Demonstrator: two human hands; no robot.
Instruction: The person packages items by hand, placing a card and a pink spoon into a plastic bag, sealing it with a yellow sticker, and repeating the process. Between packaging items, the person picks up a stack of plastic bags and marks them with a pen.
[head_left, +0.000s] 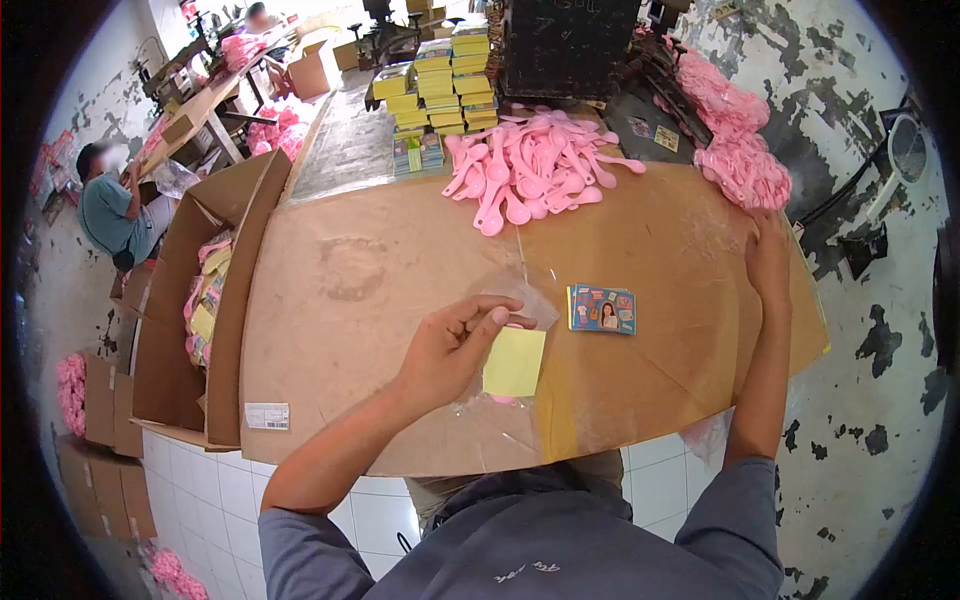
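Observation:
My left hand [455, 345] is closed, thumb against fingers, on a clear plastic bag [535, 305] over the middle of the cardboard-covered table [340, 300]. A yellow card [515, 364] shows at the bag, with a bit of pink below it. Right of this lies a small stack of blue picture cards [603, 310]. My right hand [768, 255] reaches to the table's far right edge, touching or just below a bundle of pink items [745, 175]; its fingertips are hidden there. A heap of pink spoons [530, 165] lies at the table's back.
An open cardboard box [262, 215] with packed bags stands at the left edge. Stacks of yellow-edged cards [435, 85] rise at the back beside a black cabinet [565, 50]. A seated person [112, 210] is at the far left. A fan [907, 150] stands right.

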